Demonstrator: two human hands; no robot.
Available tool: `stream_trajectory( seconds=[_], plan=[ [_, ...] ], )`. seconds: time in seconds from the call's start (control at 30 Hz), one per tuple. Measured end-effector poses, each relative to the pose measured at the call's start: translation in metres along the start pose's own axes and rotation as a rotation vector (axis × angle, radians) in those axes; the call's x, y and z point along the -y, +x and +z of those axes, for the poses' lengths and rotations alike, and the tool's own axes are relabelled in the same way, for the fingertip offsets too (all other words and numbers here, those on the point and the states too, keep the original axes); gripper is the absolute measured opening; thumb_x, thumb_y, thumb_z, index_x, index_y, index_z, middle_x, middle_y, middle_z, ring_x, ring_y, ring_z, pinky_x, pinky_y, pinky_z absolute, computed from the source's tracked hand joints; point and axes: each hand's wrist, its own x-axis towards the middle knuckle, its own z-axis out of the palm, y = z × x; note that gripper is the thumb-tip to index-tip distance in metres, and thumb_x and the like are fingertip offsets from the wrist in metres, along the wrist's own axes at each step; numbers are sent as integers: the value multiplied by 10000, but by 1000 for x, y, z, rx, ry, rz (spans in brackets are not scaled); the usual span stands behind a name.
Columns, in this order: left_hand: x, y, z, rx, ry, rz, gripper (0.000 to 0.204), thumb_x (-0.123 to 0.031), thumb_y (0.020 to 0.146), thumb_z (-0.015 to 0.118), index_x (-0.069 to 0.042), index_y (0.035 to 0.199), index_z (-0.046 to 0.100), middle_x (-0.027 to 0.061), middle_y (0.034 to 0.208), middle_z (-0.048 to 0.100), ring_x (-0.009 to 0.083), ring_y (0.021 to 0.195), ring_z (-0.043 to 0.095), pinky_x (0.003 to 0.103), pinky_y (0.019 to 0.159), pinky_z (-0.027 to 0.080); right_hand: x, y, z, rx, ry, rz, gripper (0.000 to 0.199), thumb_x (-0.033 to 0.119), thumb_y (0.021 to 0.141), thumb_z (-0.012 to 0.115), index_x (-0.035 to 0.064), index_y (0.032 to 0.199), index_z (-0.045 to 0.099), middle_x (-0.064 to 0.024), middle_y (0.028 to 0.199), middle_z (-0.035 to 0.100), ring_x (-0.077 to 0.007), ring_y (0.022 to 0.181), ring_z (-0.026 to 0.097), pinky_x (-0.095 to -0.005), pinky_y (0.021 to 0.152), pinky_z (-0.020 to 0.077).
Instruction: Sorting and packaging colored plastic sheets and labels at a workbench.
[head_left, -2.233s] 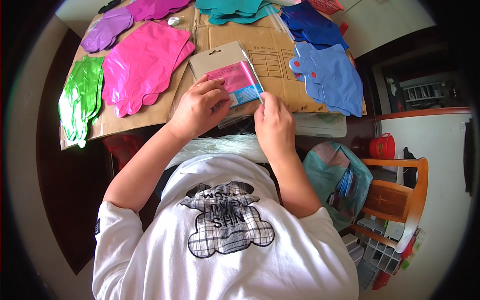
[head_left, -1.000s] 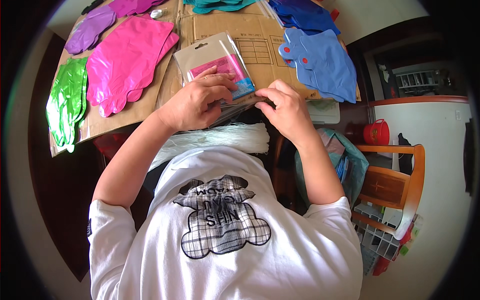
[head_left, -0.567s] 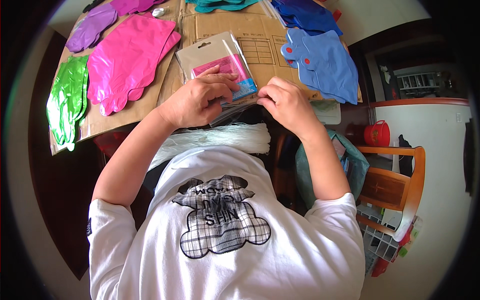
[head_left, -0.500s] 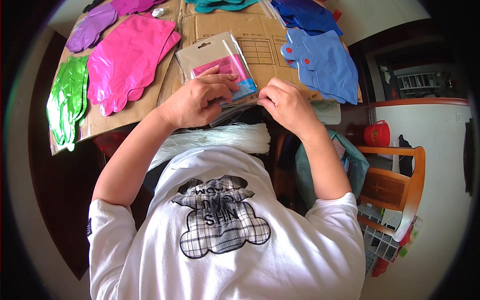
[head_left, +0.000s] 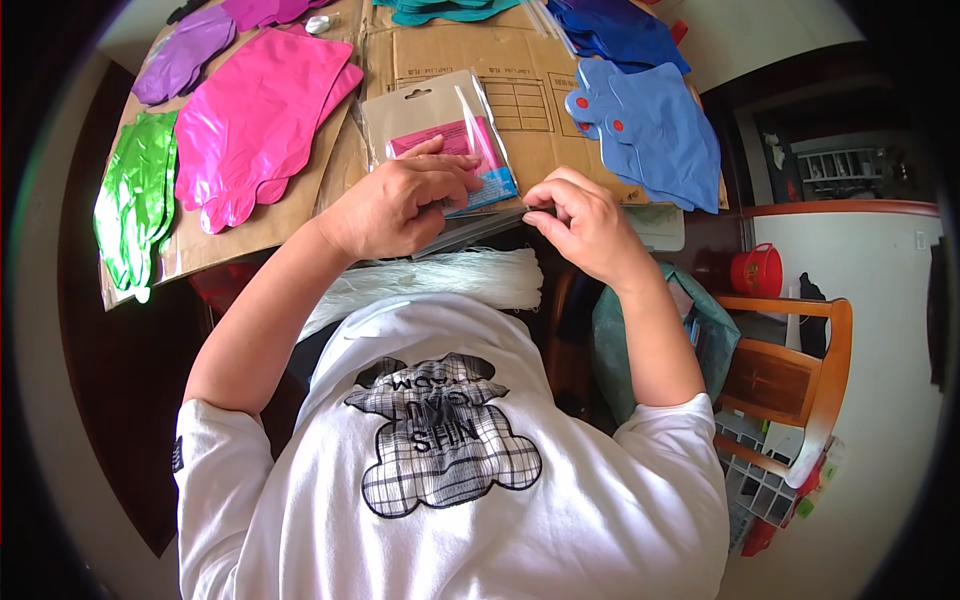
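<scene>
Cardboard sheet (head_left: 450,48) | bearing: green stack (head_left: 135,195), pink stack (head_left: 260,125), light-blue stack (head_left: 660,140), clear packet (head_left: 440,112)

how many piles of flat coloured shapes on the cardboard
7 piles: green, pink, purple and magenta at left, teal at top, dark blue and light blue at right. More may lie out of frame.

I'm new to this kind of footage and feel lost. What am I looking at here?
There's no machine: these are a person's bare hands, seen through a wide fisheye camera worn on the head, which bends straight edges. Every picture shares that view. On the cardboard surface lie flat pieces in groups, among them green pieces, pink pieces and light blue pieces. The left hand rests on a clear-wrapped packet. The right hand has finger and thumb close together near its right corner; whether they grip the plastic is too small to tell.
</scene>
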Motion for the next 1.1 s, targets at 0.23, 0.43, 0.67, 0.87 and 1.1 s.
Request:
stream_trajectory(
  seconds=[0.23, 0.43, 0.67, 0.87, 1.1],
  plan=[
    [-2, 1, 1, -21, 28, -2, 232, 83, 704, 548, 4, 906, 629, 134, 1120, 671, 327, 1251, 535, 478, 1131, 320, -4, 4, 8, -61, -383, -235, 261, 22, 709, 751, 37, 919, 596, -80, 878, 590, -268, 791, 582, -362, 698, 457],
    [0, 3, 3, -45, 19, 9, 222, 78, 704, 545, 3, 896, 627, 134, 1113, 674, 327, 1245, 540, 477, 1127, 326, -5, 1, 16, -148, -480, -339, 266, 10, 692, 748, 48, 902, 589, -65, 902, 584, -253, 796, 577, -366, 724, 447],
    [4, 2, 3, -46, 16, -3, 200, 73, 700, 554, 3, 872, 630, 131, 1091, 684, 325, 1227, 557, 472, 1118, 342, -10, 2, 18, -144, -402, -334, 221, 1, 700, 732, 40, 855, 578, -80, 867, 564, -259, 774, 569, -365, 711, 441],
    [4, 2, 3, -41, 18, -6, 195, 73, 704, 554, 2, 871, 627, 130, 1090, 685, 324, 1229, 556, 473, 1119, 339, -6, 8, 11, -22, -421, -310, 184, -33, 722, 689, 20, 834, 553, -101, 826, 537, -285, 748, 543, -375, 704, 435],
    [3, 2, 3, -32, 6, -10, 196, 78, 718, 545, 0, 879, 623, 132, 1111, 679, 323, 1252, 535, 503, 1143, 287, 8, -14, 20, 64, -215, -289, 153, 16, 761, 670, 40, 838, 539, -101, 837, 541, -292, 751, 533, -394, 701, 439]
  ],
)
